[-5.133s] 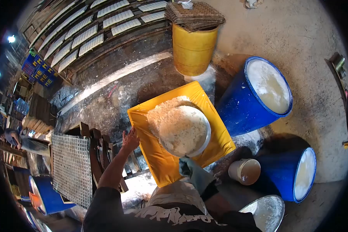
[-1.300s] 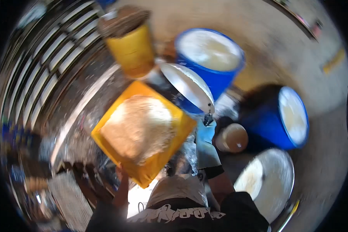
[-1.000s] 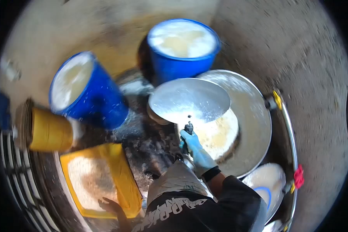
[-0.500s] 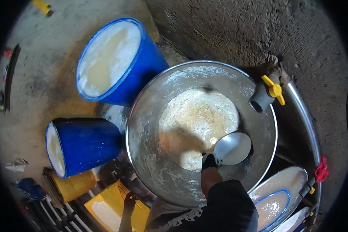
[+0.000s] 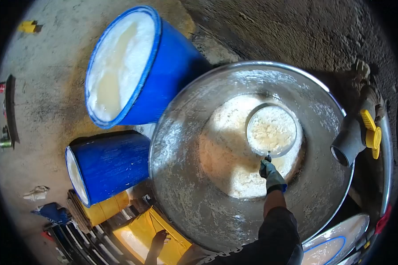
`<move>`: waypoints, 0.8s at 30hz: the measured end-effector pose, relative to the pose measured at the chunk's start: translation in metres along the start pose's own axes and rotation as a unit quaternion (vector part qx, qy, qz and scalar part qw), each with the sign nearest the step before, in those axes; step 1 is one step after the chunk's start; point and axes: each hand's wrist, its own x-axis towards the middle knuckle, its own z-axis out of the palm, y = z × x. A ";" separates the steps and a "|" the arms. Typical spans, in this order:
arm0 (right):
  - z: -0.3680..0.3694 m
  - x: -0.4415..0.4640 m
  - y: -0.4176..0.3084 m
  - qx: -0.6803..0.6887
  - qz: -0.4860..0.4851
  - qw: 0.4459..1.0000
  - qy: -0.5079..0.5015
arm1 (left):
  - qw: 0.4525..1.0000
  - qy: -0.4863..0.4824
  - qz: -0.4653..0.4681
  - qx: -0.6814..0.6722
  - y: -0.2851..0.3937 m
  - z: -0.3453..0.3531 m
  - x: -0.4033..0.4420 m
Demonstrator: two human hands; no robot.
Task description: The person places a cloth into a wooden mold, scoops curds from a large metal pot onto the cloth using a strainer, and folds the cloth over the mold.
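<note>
My right hand (image 5: 273, 176), in a dark glove, grips the short handle of a round metal scoop (image 5: 250, 142). White, lumpy, wet material (image 5: 272, 129) fills the scoop. It is held inside a large round steel vat (image 5: 181, 198), above more of the same white mass (image 5: 221, 132) on the vat's bottom. Down at the lower left, my bare left hand (image 5: 159, 240) is over a yellow container (image 5: 174, 229) with pale contents, its fingers slightly apart and nothing seen in them.
Two blue barrels (image 5: 172, 66) with white, frothy contents stand left of the vat. A grey pipe with a yellow valve handle (image 5: 370, 132) juts over the right rim. Another tub of pale liquid (image 5: 329, 240) sits at lower right. A rough wall (image 5: 287, 31) rises behind.
My right hand has swung the scoop up and toward the vat's middle. The scoop now holds white lumps, where pale liquid showed before. The view has shifted; my left hand stays by the yellow container.
</note>
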 end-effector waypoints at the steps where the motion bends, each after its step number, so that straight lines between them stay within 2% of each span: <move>1: 0.014 -0.035 0.019 -0.296 -0.104 0.949 0.010 | 1.000 0.000 0.006 -0.008 -0.010 -0.002 -0.001; 3: 0.021 -0.080 0.048 -0.348 -0.070 0.934 -0.033 | 0.999 -0.004 0.016 -0.032 -0.033 -0.004 -0.002; 4: 0.019 -0.109 0.071 -0.387 -0.140 0.911 -0.003 | 0.998 -0.009 0.017 -0.052 -0.046 -0.004 0.000; 7: 0.072 -0.266 0.196 -0.469 -0.253 0.846 -0.035 | 0.990 -0.036 0.042 -0.132 -0.099 -0.007 0.003; 8: 0.087 -0.308 0.231 -0.495 -0.209 0.843 -0.019 | 0.983 -0.046 0.060 -0.168 -0.128 -0.009 0.012; 11: 0.075 -0.360 0.303 -0.599 -0.183 0.779 0.038 | 0.971 -0.042 0.091 -0.215 -0.202 -0.003 0.024; 12: 0.065 -0.365 0.314 -0.604 -0.143 0.781 0.069 | 0.920 -0.084 0.094 -0.371 -0.225 -0.002 0.029; 13: 0.055 -0.367 0.325 -0.610 -0.103 0.780 0.099 | 0.925 -0.057 0.121 -0.356 -0.251 0.004 0.030; 15: 0.029 -0.382 0.352 -0.678 -0.084 0.728 0.058 | 0.866 -0.116 0.126 -0.470 -0.308 0.015 0.044; 17: 0.019 -0.408 0.399 -0.746 -0.083 0.654 0.100 | 0.905 -0.038 0.033 -0.422 -0.342 0.033 0.039; 18: 0.012 -0.413 0.420 -0.751 -0.074 0.643 0.132 | 0.886 -0.072 0.017 -0.458 -0.368 0.035 0.035; 19: 0.005 -0.415 0.438 -0.755 -0.067 0.631 0.164 | 0.903 -0.019 -0.039 -0.428 -0.391 0.048 0.031; 20: -0.004 -0.413 0.447 -0.766 -0.018 0.629 0.132 | 0.902 0.003 -0.082 -0.425 -0.418 0.057 0.028; 23: -0.018 -0.423 0.500 -0.800 0.015 0.585 0.133 | 0.896 0.066 -0.165 -0.407 -0.496 0.104 0.010; 24: -0.025 -0.421 0.520 -0.813 0.026 0.565 0.142 | 0.883 0.047 -0.181 -0.431 -0.529 0.115 0.016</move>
